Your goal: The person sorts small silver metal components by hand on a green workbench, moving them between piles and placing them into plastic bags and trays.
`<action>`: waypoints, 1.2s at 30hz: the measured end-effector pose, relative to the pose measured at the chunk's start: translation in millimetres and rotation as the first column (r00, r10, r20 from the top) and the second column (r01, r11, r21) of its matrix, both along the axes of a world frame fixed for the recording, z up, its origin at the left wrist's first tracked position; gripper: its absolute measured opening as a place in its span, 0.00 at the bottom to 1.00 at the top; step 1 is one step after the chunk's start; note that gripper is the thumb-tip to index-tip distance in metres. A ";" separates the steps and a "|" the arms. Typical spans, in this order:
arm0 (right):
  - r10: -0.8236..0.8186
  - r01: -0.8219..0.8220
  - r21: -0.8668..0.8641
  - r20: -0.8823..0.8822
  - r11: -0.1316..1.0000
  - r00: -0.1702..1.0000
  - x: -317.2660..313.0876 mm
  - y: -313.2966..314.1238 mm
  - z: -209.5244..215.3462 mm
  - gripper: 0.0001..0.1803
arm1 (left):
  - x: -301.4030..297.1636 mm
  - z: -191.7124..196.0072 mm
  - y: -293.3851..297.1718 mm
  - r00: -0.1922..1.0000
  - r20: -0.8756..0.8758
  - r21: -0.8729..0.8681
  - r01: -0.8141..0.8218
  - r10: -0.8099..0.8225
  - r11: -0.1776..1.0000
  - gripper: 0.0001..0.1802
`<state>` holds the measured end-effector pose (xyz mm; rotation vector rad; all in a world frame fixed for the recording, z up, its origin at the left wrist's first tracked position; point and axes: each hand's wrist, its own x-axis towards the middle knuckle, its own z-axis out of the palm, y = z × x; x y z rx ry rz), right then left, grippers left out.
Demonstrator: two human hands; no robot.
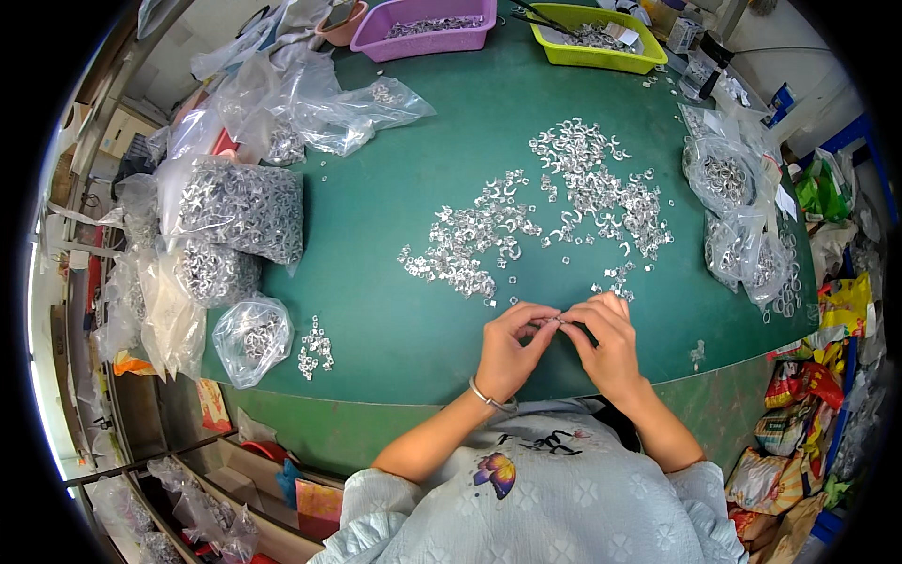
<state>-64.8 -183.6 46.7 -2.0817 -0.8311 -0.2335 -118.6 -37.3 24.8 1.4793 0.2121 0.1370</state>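
Hands, 2, bare: the left hand (510, 348) is wearing a bracelet (492, 401) at the wrist and pinching a small metal piece (558, 321) between thumb and fingertips; the right hand (609, 343) is gripping the same piece from the other side, fingertips nearly meeting. Its exact shape is staying too small to tell. It is sitting between the hands, above the near edge of the green table (376, 235).
Loose silvery parts, 2 main heaps: the left heap (465, 244) and the right heap (601, 183) are lying beyond the hands, some parts curved like crescents. A small cluster (316, 348) is lying well to the left, beside an open clear bag (252, 343).
Trays, 2: a purple tray (423, 44) and a yellow-green tray (601, 59) are standing at the far edge, holding metal parts.
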 end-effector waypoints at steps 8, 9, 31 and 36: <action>-0.013 0.014 -0.036 0.021 0.999 1.000 -0.9 -1.7 0.5 0.08 | -5.8 0.7 -3.1 0.998 -0.024 -0.011 -0.053 0.053 0.999 0.08; -0.007 0.008 -0.031 0.030 1.000 1.000 -1.2 -1.9 0.1 0.08 | -6.5 1.2 -3.3 0.997 -0.038 -0.050 -0.064 0.062 0.997 0.07; 0.164 -0.041 0.307 -0.389 0.951 0.906 -0.4 -1.1 5.7 0.06 | -16.5 15.9 0.8 0.985 -0.167 -0.129 -0.057 0.035 0.990 0.07; 0.301 0.009 0.425 -0.657 0.905 0.691 2.9 -6.4 0.5 0.10 | -15.5 18.2 10.1 0.963 -0.235 -0.380 0.038 -0.136 0.924 0.08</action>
